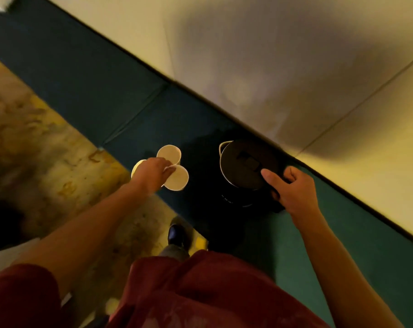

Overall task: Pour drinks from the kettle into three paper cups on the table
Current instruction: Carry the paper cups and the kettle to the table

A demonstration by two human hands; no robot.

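Three white paper cups are bunched together: one at the back [169,154], one at the front right [178,178] and one at the left [136,167], mostly hidden behind my left hand [153,172]. My left hand pinches the cups together at their rims. A dark kettle [245,169] with a black lid and silver rim is to the right of the cups. My right hand [291,188] grips the kettle's handle, thumb lying along the lid. Whether cups and kettle stand on the dark green table [120,95] or hang above it is unclear.
A pale wall [271,55] runs diagonally behind the table's far edge. Patterned yellow carpet [35,143] lies to the left. My black shoe [175,234] shows below the table edge, above my red garment [200,292]. The frame is motion-blurred.
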